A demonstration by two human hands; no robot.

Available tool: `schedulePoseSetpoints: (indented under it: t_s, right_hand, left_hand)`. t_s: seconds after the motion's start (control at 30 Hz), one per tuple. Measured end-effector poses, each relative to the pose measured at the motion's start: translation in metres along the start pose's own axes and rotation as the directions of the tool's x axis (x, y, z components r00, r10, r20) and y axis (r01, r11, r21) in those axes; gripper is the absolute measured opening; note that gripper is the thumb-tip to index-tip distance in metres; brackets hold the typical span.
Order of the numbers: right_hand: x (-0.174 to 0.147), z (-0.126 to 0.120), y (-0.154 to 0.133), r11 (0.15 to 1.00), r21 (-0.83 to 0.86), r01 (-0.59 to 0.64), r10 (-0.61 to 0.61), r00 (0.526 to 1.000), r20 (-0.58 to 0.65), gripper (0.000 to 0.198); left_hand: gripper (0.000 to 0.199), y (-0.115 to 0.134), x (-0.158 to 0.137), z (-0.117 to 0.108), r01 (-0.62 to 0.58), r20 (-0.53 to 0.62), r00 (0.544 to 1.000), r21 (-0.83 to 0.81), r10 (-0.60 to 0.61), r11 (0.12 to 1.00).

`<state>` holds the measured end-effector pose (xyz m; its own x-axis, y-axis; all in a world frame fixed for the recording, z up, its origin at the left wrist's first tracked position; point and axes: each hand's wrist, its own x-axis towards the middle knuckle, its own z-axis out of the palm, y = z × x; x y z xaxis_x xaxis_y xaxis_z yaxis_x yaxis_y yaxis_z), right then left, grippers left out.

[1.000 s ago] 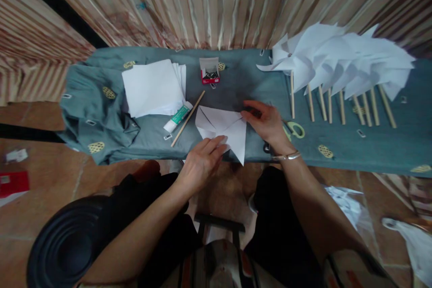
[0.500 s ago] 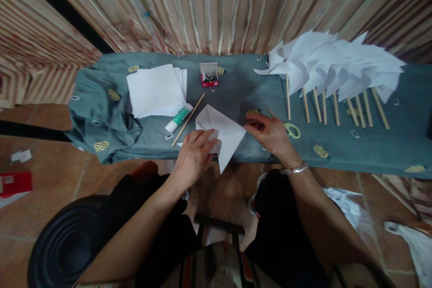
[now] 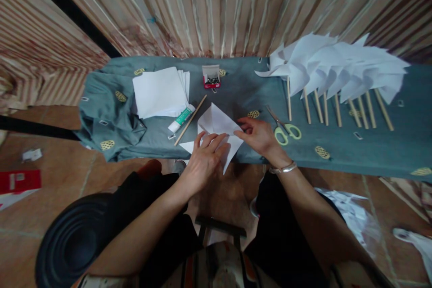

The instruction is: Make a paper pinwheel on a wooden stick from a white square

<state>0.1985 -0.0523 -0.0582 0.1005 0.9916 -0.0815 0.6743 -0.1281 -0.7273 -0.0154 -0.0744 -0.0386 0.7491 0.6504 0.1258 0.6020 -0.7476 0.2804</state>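
Striped curtain (image 3: 229, 9) behind table under green cloth (image 3: 364, 153). Head view: folded white paper (image 3: 216, 119) at near edge, between hands, one point overhanging. Left hand (image 3: 204, 157) on paper, fingers slightly spread; cannot tell whether thumb pinches. Right hand (image 3: 259, 137) pinching paper's right corner, thumb against forefinger. Scissors (image 3: 281, 128) just beside right hand. Stick (image 3: 191, 121), green-white tube (image 3: 182, 118), paper stack (image 3: 160, 92) leftward; red box (image 3: 211, 82) beyond; pinwheels (image 3: 337, 67) rightward.

The paper (image 3: 216, 119) is white, the cloth (image 3: 241, 87) yellow-patterned teal.
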Motion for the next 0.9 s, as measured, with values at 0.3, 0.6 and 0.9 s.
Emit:
schedulePoseSetpoints:
  t_s: [0.3, 0.6, 0.9]
  right_hand:
    - [-0.011, -0.021, 0.026, 0.914, 0.389, -0.115, 0.203, 0.96, -0.192, 0.036]
    - [-0.046, -0.025, 0.016, 0.943, 0.282, -0.179, 0.176, 0.984, 0.035, 0.037]
    - [-0.057, -0.038, 0.011, 0.982, -0.091, 0.163, -0.175, 0.973, -0.148, 0.022]
  left_hand:
    - [0.045, 0.008, 0.01, 0.0, 0.0, -0.134, 0.991, 0.013, 0.001, 1.0]
    - [0.039, 0.016, 0.026, 0.015, -0.027, -0.115, 0.993, 0.009, 0.028, 1.0]
    - [0.018, 0.012, 0.025, 0.017, 0.03, -0.074, 0.997, -0.057, -0.034, 0.998]
